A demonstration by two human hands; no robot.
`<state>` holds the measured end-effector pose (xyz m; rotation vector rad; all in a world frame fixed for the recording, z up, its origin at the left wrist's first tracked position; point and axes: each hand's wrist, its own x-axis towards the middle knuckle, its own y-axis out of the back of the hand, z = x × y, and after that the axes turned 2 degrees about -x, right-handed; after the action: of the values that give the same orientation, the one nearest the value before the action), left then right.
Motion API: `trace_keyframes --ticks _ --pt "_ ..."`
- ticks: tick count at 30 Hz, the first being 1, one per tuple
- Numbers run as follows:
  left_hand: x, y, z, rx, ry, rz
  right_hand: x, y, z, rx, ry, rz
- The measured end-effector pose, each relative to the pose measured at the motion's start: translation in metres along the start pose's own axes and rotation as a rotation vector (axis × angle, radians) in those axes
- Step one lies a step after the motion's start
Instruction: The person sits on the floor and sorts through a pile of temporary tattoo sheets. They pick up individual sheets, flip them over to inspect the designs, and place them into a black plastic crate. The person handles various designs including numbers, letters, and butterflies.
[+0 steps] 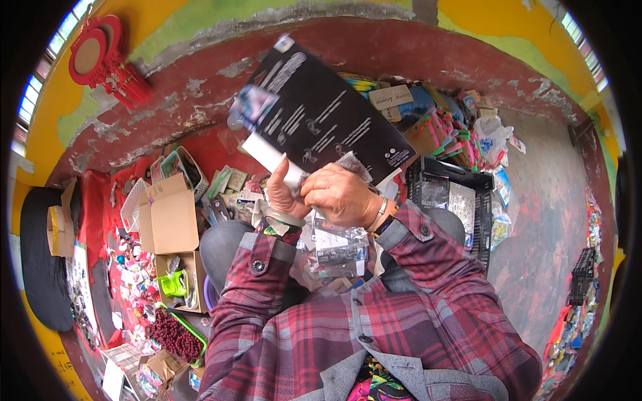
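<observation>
A flat black cardboard package (328, 113) with white print tilts up in front of me, its near edge at my hands. A white strip (271, 157) runs along its left side. My left hand (286, 192) is closed at this near edge, thumb up. Beside it, my right hand (341, 192) has its fingers bent and pressed together against the left hand. A grey fuzzy piece of cloth (354, 165) sticks out past the right hand's knuckles, over the package. What lies between the fingertips is hidden. Below the hands, clear plastic packets (338, 254) lie between my knees.
An opened cardboard box (170, 224) and a green-rimmed tray of dark red beads (175, 336) stand at left. A black plastic crate (481, 220) is at my right knee. Pink and green packages (441, 137) pile up against the red wall (401, 50).
</observation>
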<state>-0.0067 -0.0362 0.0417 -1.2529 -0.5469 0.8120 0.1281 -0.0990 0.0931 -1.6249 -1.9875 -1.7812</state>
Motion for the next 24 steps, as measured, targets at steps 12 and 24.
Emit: trace_keyframes --ticks 12,24 --pt "0.013 -0.004 0.019 0.245 -0.101 0.11 0.004 0.092 -0.004 0.389 -0.526 0.393" --pt "0.001 -0.019 0.026 0.329 0.028 0.085 -0.053 0.088 0.067 0.359 -1.004 0.05"
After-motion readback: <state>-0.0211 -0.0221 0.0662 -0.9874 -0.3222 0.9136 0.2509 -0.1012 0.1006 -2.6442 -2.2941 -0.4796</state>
